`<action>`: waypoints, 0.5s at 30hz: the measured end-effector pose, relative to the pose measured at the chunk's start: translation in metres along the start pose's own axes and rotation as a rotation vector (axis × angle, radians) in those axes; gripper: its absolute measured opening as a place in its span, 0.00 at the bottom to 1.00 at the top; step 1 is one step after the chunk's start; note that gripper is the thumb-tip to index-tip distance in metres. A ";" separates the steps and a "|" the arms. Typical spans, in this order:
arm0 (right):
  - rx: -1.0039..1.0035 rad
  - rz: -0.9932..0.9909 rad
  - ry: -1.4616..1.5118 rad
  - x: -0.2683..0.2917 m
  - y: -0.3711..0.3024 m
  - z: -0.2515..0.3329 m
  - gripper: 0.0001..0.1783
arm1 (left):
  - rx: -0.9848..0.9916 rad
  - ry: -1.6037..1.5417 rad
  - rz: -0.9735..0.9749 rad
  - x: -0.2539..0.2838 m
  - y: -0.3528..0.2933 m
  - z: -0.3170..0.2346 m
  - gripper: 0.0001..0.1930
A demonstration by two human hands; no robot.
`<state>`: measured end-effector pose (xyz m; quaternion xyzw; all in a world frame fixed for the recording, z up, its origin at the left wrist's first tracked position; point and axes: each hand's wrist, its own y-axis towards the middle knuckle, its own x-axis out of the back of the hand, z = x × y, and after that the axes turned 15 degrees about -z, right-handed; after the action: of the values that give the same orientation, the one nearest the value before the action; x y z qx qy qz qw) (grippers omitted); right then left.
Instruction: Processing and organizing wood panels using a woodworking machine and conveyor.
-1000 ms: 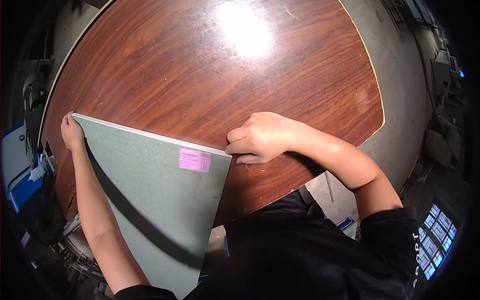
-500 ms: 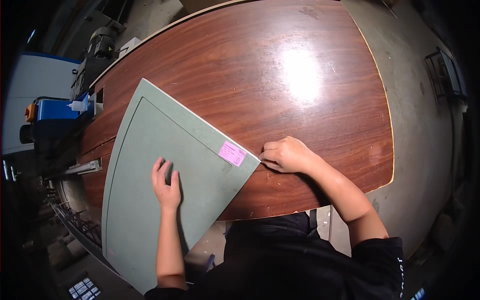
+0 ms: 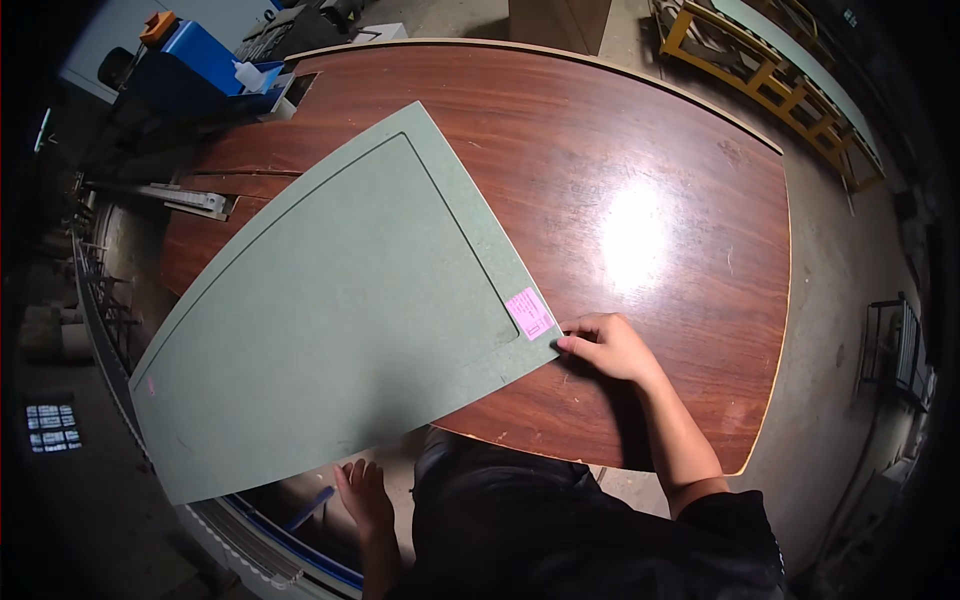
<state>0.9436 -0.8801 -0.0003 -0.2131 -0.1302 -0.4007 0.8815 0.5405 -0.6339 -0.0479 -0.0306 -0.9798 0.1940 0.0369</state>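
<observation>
A large grey-green panel (image 3: 330, 280) with a groove along its border lies on the brown wood-grain table (image 3: 560, 130) and juts past the table's left and near edges. Near its right corner sits a pink label (image 3: 529, 313). My right hand (image 3: 610, 343) pinches that corner, thumb on top, the other fingers partly hidden at its edge. Below the panel's near edge, my left hand (image 3: 366, 492) is open, fingers loosely apart, holding nothing. Whether its fingertips touch the panel I cannot tell.
A metal rail (image 3: 190, 198) reaches the table's left side. Beyond the far left corner stand a blue machine (image 3: 205, 58) and a white bottle (image 3: 250, 76). At the far right is a yellow frame (image 3: 740, 70); a dark rack (image 3: 893, 340) stands on the right.
The panel has turned clockwise, its far corner swinging right. My left hand has come off its face to below the near edge. My right hand now grips the corner, thumb on top.
</observation>
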 end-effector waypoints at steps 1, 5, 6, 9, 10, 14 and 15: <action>-0.002 -0.094 -0.070 -0.006 -0.002 0.002 0.14 | 0.213 -0.336 0.009 -0.034 -0.004 -0.024 0.21; 0.080 -0.278 -0.192 -0.027 0.014 0.011 0.19 | 0.202 -0.793 0.267 -0.055 0.020 -0.030 0.29; 0.161 -0.365 -0.208 -0.031 0.022 0.010 0.19 | 0.199 -0.809 0.271 -0.060 0.018 -0.033 0.29; 0.018 -0.313 -0.092 -0.039 0.048 0.034 0.20 | 0.315 -0.742 -0.117 -0.063 0.009 -0.048 0.29; -0.146 -0.235 0.034 -0.037 0.055 0.042 0.20 | 0.313 -0.717 -0.108 -0.059 0.010 -0.054 0.29; -0.398 0.032 0.742 -0.029 0.082 0.017 0.12 | 0.398 -0.677 -0.160 -0.058 0.011 -0.060 0.28; -0.386 0.033 0.743 -0.028 0.084 0.014 0.12 | 0.391 -0.686 -0.154 -0.057 0.013 -0.059 0.28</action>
<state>0.9888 -0.8051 -0.0218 -0.2173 0.2773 -0.4533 0.8188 0.6031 -0.6040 -0.0022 0.1169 -0.8794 0.3723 -0.2727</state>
